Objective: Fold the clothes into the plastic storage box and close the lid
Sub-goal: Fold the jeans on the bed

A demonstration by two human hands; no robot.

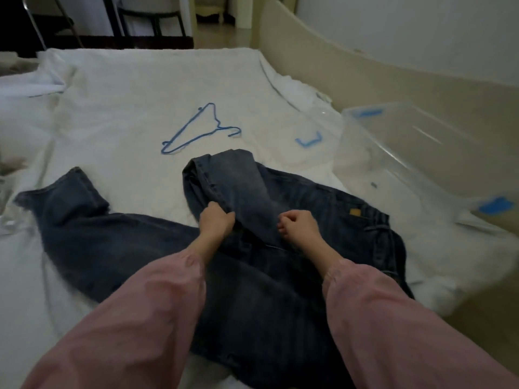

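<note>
Head view: the left hand [217,220] gripped one edge of the folded-over leg of dark blue denim jeans [112,234] on the white bed [126,94]; the right hand [299,224] pinched the other edge. Beyond lay a blue wire hanger [196,130]; rightward, the clear plastic storage box [407,147] stood open.

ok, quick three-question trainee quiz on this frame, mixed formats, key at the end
1. True or false: the jeans already lie inside the storage box.
2. What lies on the bed beyond the jeans? A) blue hanger B) red towel C) shoe
3. Fill in: the left hand and right hand both grip the ____.
Key: 1 false, they are spread on the bed beside the box; 2 A; 3 jeans, at the leg that is folded over.
</note>
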